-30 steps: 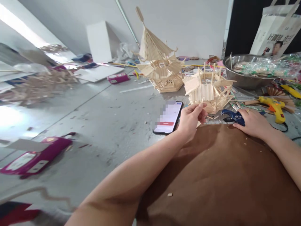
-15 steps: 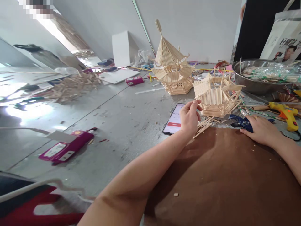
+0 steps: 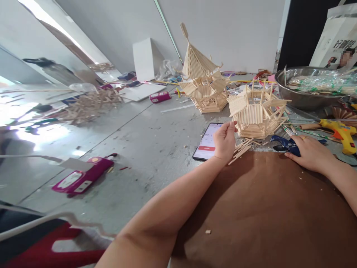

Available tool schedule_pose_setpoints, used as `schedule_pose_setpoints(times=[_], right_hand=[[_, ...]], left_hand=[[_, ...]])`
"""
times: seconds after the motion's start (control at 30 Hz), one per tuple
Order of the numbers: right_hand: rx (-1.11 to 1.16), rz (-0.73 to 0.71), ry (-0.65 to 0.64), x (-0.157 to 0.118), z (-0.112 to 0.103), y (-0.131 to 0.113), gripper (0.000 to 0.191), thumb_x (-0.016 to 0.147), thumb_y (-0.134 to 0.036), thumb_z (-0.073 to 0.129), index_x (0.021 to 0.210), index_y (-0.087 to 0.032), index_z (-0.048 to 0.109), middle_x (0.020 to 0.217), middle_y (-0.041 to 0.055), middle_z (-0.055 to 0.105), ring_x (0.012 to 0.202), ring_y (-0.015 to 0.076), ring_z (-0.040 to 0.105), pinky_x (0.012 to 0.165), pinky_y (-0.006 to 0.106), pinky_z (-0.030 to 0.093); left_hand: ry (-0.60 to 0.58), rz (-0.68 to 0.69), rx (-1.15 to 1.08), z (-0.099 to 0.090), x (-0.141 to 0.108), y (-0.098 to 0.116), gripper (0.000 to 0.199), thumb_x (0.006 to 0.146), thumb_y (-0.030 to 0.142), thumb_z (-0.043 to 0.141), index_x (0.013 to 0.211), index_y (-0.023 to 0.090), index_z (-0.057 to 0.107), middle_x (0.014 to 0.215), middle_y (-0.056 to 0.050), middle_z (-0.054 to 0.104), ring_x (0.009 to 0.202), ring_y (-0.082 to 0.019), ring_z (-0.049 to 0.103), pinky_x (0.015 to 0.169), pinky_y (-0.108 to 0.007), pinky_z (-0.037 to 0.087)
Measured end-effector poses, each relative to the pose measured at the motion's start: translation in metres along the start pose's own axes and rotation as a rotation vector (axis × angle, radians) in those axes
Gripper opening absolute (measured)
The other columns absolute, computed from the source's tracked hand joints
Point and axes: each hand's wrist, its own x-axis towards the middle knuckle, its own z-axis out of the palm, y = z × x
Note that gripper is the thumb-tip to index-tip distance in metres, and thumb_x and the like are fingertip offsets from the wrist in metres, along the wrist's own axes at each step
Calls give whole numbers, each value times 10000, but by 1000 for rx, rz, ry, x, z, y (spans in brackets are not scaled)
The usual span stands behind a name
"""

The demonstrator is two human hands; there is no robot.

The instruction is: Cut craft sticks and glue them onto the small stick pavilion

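My left hand (image 3: 224,139) hovers by the right side of a phone (image 3: 206,137) that lies on the table with a timer on its screen. Its fingertips are pinched together beside the smaller stick-built pavilion (image 3: 252,115); anything between them is hidden. Several loose wooden sticks (image 3: 240,152) lie just right of that wrist. On the right, my right hand (image 3: 311,152) is wrapped over the handles of blue pliers (image 3: 291,146), whose jaws point left. Behind the smaller pavilion's left side stands a taller stick-built pavilion (image 3: 205,80) with a pointed roof.
A brown sheet (image 3: 267,208) covers the near side. To the right are a yellow glue gun (image 3: 341,134) and a metal bowl (image 3: 281,89) of bagged sticks. Purple power strips (image 3: 83,176), a heap of sticks (image 3: 89,106) and a bottle (image 3: 52,70) occupy the left.
My left fingers have drawn in tighter and dipped slightly. The right hand stays on the pliers. The view has shifted a little, and a pixelated patch at top left has gone.
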Motion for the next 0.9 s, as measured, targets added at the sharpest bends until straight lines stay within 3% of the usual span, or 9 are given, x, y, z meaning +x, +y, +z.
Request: schedule_pose_setpoints(times=[0.23, 0.73, 0.9], right_hand=[[-19, -4, -20, 0, -2, -1, 596, 778, -537, 367, 1139, -75, 474, 950, 181, 605, 863, 291, 566, 716, 383, 415], [-15, 11, -41, -1, 0, -2, 624, 786, -535, 345, 1191, -68, 432, 1027, 194, 586, 920, 303, 552, 751, 391, 407], [-8, 13, -28, -1, 0, -2, 622, 783, -531, 358, 1188, -65, 439, 1026, 195, 586, 911, 300, 556, 760, 395, 405]], left_hand=[[-4, 66, 162, -3, 6, -9, 265, 811, 354, 432, 766, 162, 609, 659, 3, 595, 505, -58, 485, 445, -175, 329], [-97, 65, 18, 1, 4, 0, 271, 797, 350, 473, 631, 152, 559, 530, 33, 543, 327, -22, 392, 350, -175, 282], [-146, 34, 14, -1, 6, 1, 272, 792, 340, 483, 614, 154, 572, 364, 66, 412, 309, -36, 368, 358, -174, 280]])
